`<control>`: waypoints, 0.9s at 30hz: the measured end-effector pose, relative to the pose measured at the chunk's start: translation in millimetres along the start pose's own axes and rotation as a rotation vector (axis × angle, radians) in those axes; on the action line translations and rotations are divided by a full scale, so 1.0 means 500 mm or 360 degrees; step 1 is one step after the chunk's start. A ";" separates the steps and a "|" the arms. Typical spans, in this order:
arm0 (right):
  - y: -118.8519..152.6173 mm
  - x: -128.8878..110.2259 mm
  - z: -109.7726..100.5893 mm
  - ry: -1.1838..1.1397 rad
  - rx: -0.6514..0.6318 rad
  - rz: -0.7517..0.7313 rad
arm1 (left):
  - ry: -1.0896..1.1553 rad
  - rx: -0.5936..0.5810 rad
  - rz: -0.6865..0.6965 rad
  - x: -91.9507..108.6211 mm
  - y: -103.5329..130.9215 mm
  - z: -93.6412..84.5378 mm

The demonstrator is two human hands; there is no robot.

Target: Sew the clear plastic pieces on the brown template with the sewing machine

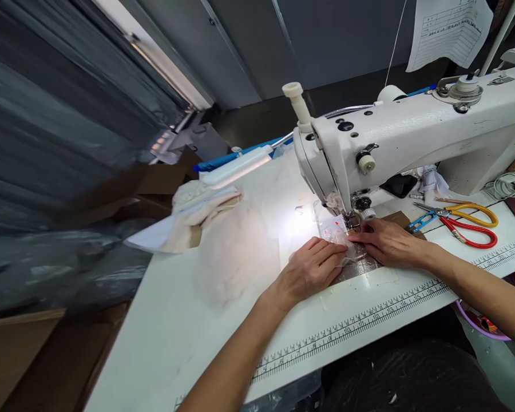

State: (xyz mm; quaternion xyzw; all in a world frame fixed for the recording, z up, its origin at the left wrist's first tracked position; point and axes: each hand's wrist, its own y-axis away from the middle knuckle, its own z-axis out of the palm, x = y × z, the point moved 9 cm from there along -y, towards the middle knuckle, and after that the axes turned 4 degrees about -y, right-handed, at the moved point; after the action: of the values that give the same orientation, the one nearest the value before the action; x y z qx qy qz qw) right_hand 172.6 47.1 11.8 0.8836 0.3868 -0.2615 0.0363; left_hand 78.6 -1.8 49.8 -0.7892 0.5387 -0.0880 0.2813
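Note:
A small piece of sheer white fabric (338, 233) with tiny red marks lies under the presser foot (352, 220) of a white sewing machine (395, 134). My left hand (316, 266) is on the fabric's near left edge, fingers bent, pressed together and closed on it. To the right of the foot, my right hand (388, 243) pinches the same fabric between thumb and fingers, very near the needle area. The fingertips of both hands are partly hidden. Beneath the fabric shows a metal plate (363, 266).
A pale heap of soft fabric (232, 252) lies left on the white table (154, 343). Behind it stands a lit lamp (238, 167). Red-and-yellow-handled scissors (467, 220) and blue thread snips (421, 221) lie right. A printed ruler (347, 323) runs along the front edge.

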 end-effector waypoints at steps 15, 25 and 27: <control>-0.002 -0.009 0.010 0.0277 -0.0006 -0.0040 | 0.0073 0.0006 -0.0029 -0.005 0.011 0.007; 0.000 -0.002 0.005 0.0172 -0.0026 0.0129 | 0.0038 0.0022 -0.0021 -0.003 0.006 -0.001; 0.005 0.004 -0.004 -0.0007 0.0031 0.0132 | 0.0034 0.0044 -0.0026 -0.003 0.006 -0.003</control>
State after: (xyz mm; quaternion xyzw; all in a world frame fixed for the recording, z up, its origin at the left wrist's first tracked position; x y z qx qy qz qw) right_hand 176.2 47.1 12.1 0.8986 0.3472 -0.2654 0.0393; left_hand 74.8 -1.8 49.7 -0.7886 0.5341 -0.1060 0.2857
